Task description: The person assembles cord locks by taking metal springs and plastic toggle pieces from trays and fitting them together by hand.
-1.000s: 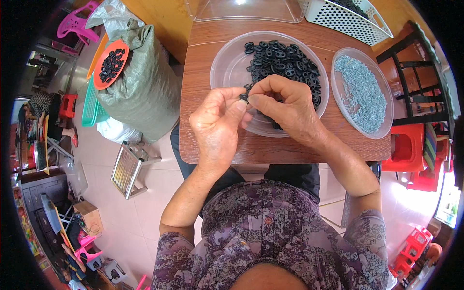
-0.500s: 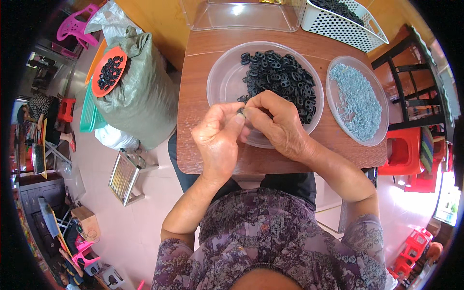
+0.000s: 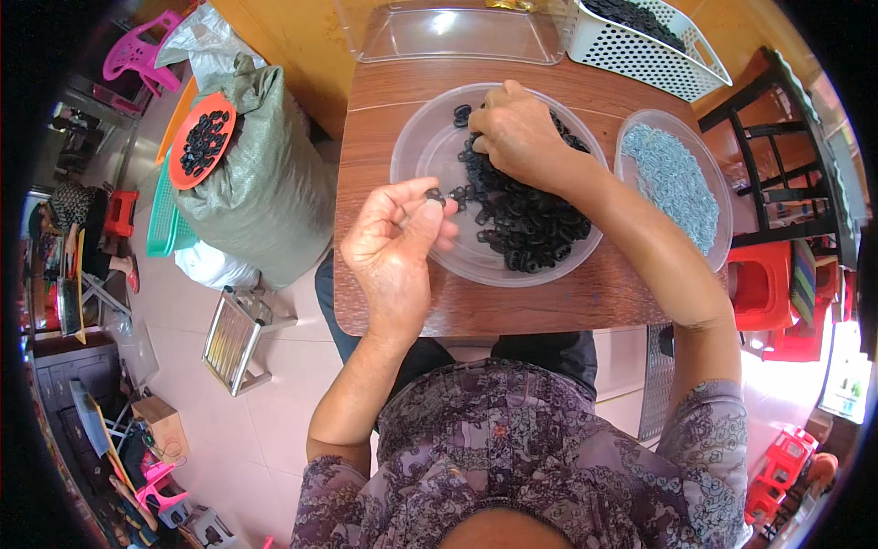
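My left hand (image 3: 395,240) pinches a small black oval piece (image 3: 433,195) between thumb and fingers, at the left rim of a round clear plastic bowl (image 3: 409,151). A heap of similar black oval pieces (image 3: 530,229), with holes through them, fills much of the bowl. My right hand (image 3: 517,133) is over the far part of that heap, its fingers bent down and drawn together. What its fingertips hold, if anything, is hidden. To the bowl's right, a round clear tray (image 3: 629,183) carries many small silvery-blue pins or sticks (image 3: 672,183).
A clear rectangular box (image 3: 457,41) and a white perforated basket (image 3: 631,57) of black pieces stand at the table's (image 3: 375,101) back. On the left, an orange plate (image 3: 189,174) of black pieces rests against a bulky grey-green sack (image 3: 265,183). A metal-framed footstool (image 3: 238,339) stands on the floor.
My right hand has left my left hand's fingertips and moved up and away over the heap in the bowl. My left hand has shifted slightly left, still pinching the black piece.
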Demonstrator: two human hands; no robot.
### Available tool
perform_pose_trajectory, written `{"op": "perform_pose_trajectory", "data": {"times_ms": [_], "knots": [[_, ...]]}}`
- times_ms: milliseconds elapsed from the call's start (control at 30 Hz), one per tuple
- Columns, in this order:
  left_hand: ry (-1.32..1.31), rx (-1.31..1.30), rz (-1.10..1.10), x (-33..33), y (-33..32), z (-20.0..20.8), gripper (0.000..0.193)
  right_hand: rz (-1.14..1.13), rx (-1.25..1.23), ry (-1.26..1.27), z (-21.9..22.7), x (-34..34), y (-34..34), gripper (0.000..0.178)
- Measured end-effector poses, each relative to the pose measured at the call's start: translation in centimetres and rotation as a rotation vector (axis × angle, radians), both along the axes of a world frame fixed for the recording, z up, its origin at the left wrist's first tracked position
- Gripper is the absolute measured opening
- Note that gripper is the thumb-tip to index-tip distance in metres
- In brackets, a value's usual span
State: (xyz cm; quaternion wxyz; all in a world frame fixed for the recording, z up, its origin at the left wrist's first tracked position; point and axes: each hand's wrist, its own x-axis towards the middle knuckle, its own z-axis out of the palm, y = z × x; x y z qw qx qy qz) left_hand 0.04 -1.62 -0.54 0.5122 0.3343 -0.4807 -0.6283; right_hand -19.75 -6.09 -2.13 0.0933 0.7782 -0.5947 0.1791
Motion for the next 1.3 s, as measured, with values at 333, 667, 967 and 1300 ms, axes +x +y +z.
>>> {"op": "perform_pose_trajectory", "data": {"times_ms": [333,667,967,1300], "knots": [[-0.017,0.014,-0.010,0.4,0.0,0.1,0.017,0.113,-0.063,0.013,0.0,0.4,0.2,0.011],[0.051,0.099,-0.030,-0.3,0.1,0.9,0.016,0.065,0.256,-1.214,2.8,2.7,5.2,0.013],[0.180,0.158,0.036,-1.5,0.8,0.9,0.013,-0.044,0.305,-1.809,2.7,5.3,7.4,0.016],[0.299,0.204,0.045,-1.3,0.8,1.1,0.010,-0.056,0.095,-1.574,2.2,6.2,8.9,0.013]]}}
